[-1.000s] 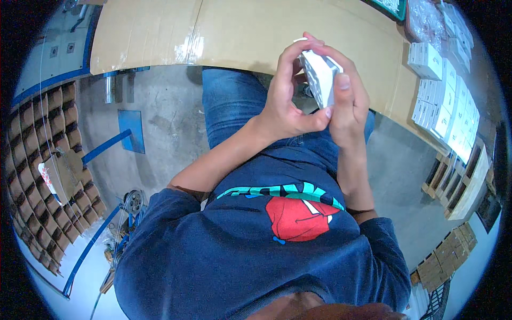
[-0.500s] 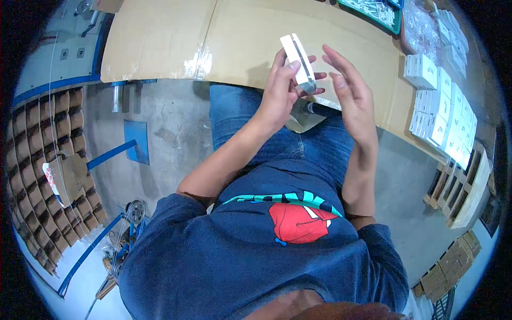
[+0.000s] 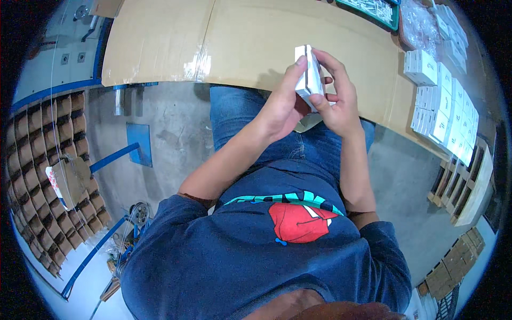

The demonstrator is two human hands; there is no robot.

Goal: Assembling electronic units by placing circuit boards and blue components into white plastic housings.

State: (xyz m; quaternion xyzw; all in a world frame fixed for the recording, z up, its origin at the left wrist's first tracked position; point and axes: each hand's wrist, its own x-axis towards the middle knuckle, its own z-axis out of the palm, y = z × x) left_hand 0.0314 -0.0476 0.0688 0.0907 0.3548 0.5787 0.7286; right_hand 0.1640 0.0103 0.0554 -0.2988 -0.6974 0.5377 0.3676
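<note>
Just above the near edge of the table, a small white box (image 3: 310,80) is held upright between my two hands. A dark seam runs along its side. My left hand (image 3: 281,105) grips it from the left, thumb near the top edge. From the other side my right hand (image 3: 340,101) closes on it, with its index finger at the top and its thumb at the lower corner. My palms and fingers hide part of the box.
Cardboard covers the table (image 3: 256,37). Stacked white boxes (image 3: 448,114) line its right side, near a plastic-wrapped pile (image 3: 418,24) and a green tray (image 3: 393,22) of small white pieces. A wooden pallet (image 3: 469,181) stands right; divided brown cardboard (image 3: 42,160) and a blue metal frame (image 3: 114,156) are left.
My right hand has come in from the right and taken hold of the white box. The box has moved slightly nearer and to the right, and stands more upright.
</note>
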